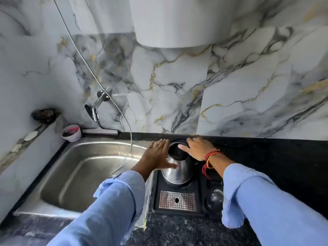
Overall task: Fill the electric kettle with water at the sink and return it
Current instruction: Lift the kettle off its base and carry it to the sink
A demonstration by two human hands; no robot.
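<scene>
Marble-patterned wall panels [177,82] with grey and gold veining are seen behind a dark speckled countertop [276,157], into which a stainless steel sink [74,174] is set at the left. A chrome tap [95,110] is mounted on the wall above the sink's back edge, and a thin hose [92,68] hangs down past it into the basin. A small white cup [71,133] stands at the sink's back left corner.

Just right of the sink, a black tray [159,206] with a perforated metal drip grille [177,201] is placed on the counter. The stainless steel electric kettle [177,172] stands upright at the back of this tray, its mouth uncovered. The left hand [158,155] is spread flat against the kettle's left side, thumb laid across the metal body. The right hand [197,148] is laid open at the kettle's right rim, fingers extended, nothing pinched. Red and orange threads [210,157] are worn on the right wrist, and light blue sleeves [266,210] cover both forearms. A clear glass [215,197] sits in the tray's right compartment.
</scene>
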